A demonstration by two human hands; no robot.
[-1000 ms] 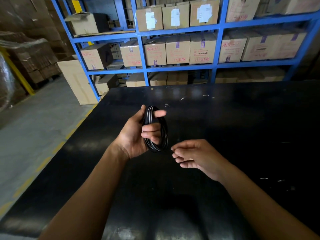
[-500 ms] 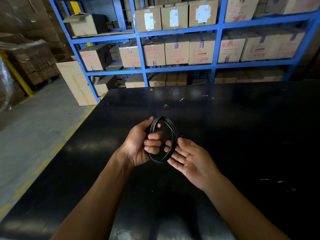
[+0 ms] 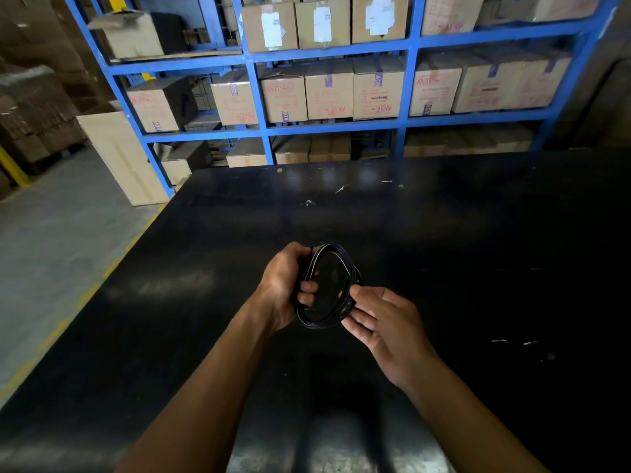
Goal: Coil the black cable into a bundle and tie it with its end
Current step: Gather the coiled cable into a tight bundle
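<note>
I see the left hand (image 3: 285,285) clenched around the coiled black cable (image 3: 326,285), held above the tabletop (image 3: 478,250); the right hand (image 3: 382,322) pinches the coil's near edge (fingertips only).

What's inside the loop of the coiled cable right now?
Through the coiled cable shows the dark table and the curled fingertips of the left hand. The right hand covers the coil's right edge; the cable's end is hidden.
</note>
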